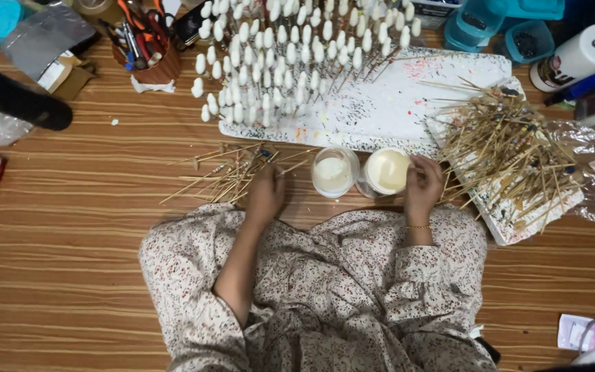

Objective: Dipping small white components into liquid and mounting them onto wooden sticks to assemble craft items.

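**Sorting Sticks Beside Two Small Cups**

Reaching forward on the striped wooden floor, the left hand (264, 195) rests with fingers curled down on the near end of a loose pile of thin wooden sticks (223, 172). The pile fans out to the hand's left and just ahead of it. Whether the fingers pinch one stick or only press on the heap cannot be told, since the back of the hand covers them.

Just right of that hand stands a clear cup (334, 172) of pale liquid, touching a second cup (385, 171) filled with cream-coloured stuff. The right hand (422, 184) sits against that second cup's right side, fingers bent toward its rim; a thin stick seems to run from them, but the grip is too small to make out.

Right of this hand, a tangled heap of used sticks (500, 148) lies on a white board (518, 231). Ahead of both hands, a speckled white slab (408, 103) holds rows of white-tipped sticks (290, 48), cut off at the top edge.
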